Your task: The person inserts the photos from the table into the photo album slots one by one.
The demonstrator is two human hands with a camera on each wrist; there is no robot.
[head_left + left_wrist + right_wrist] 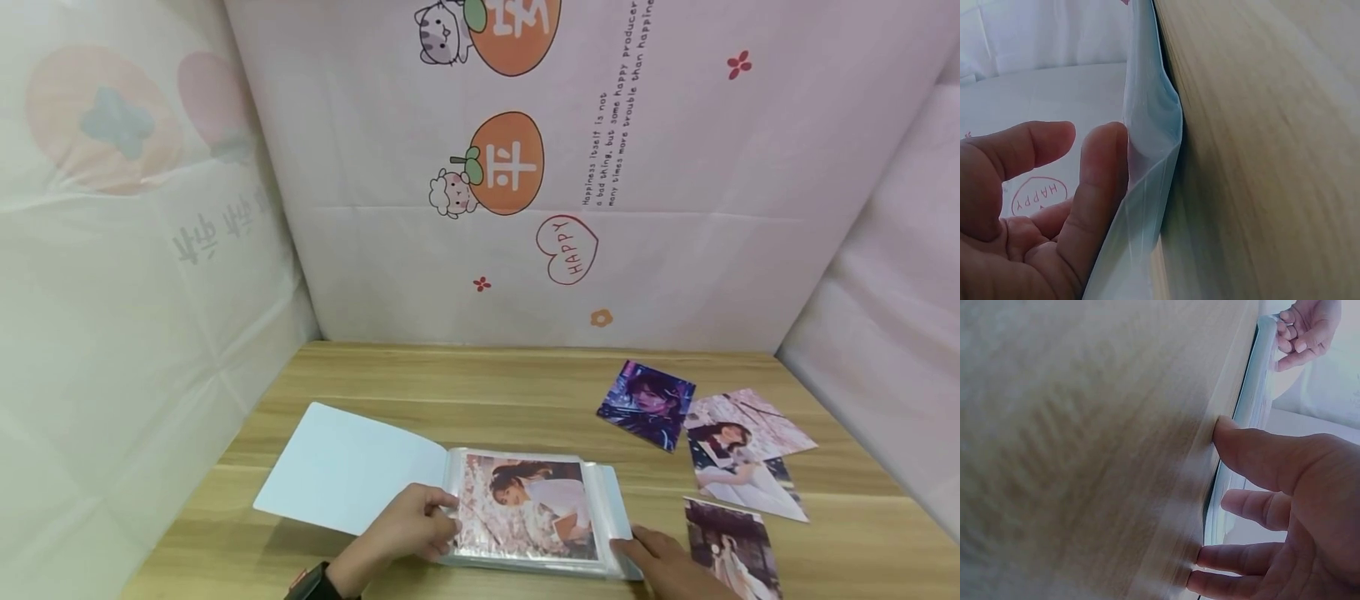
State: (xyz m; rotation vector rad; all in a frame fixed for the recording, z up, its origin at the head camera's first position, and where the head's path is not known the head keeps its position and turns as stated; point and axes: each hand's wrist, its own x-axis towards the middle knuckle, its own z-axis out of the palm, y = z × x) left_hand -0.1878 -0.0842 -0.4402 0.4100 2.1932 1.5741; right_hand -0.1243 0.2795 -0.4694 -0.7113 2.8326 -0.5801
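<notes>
Album [612, 500] is lying open on the wood-grain surface [450, 379], near its front edge, with its white cover [352, 467] turned out to the left and a blossom portrait [525, 510] showing in its clear sleeve. Pale cloth is hanging behind the surface and along both sides; the back cloth [375, 275] is carrying orange fruits, small flowers, lines of English and a red "HAPPY" heart. Loose photos are lying at the right: a purple photo [648, 406], a pink photo [750, 425] overlapping a white-dress photo [757, 490], and a dark photo [731, 550] nearer the front.

The left hand [408, 525] is resting at the album's left part, near the fold; the right hand [667, 562] is resting at its lower right corner. The left wrist view is showing what the head view is hiding: the thumb and the nearest finger are standing apart, that finger lying against the bent sleeves. The right wrist view is showing that hand's fingers spreading apart along the album's edge, with the left hand appearing beyond.
</notes>
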